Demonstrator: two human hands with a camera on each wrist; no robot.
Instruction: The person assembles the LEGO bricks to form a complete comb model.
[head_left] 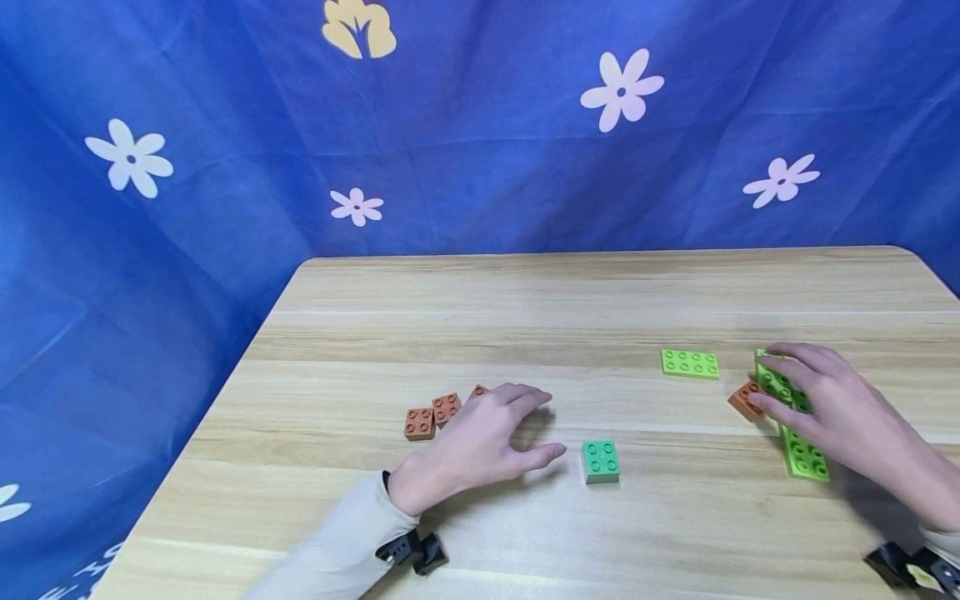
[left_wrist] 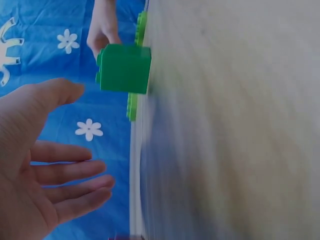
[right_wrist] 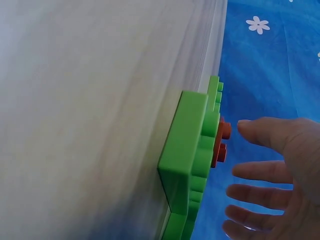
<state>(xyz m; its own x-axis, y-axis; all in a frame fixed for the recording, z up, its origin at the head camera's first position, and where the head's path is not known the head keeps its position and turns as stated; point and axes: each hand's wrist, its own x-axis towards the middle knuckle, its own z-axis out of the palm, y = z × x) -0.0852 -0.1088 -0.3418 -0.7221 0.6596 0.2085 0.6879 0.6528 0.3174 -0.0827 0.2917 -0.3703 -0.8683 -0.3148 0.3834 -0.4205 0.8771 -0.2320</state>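
Observation:
My left hand (head_left: 487,442) hovers over the table with thumb and fingers spread apart, holding nothing. Just right of its thumb stands a green two-by-two toy brick (head_left: 601,462), which looms large in the left wrist view. Partly behind this hand are three reddish-brown bricks (head_left: 419,424), one mostly covered by it. My right hand (head_left: 840,408) reaches over light green building plates (head_left: 806,458), its fingers extended and apart from the pieces in the right wrist view. Near its thumb tip, a reddish-brown brick (head_left: 746,401) sits against the plates at an angle. The hand hides part of the plates.
A separate light green plate (head_left: 690,364) lies left of and slightly behind the right-hand pieces. The wooden table (head_left: 525,308) ends at a back edge, with a blue flowered cloth (head_left: 487,125) hanging behind it and at the left side.

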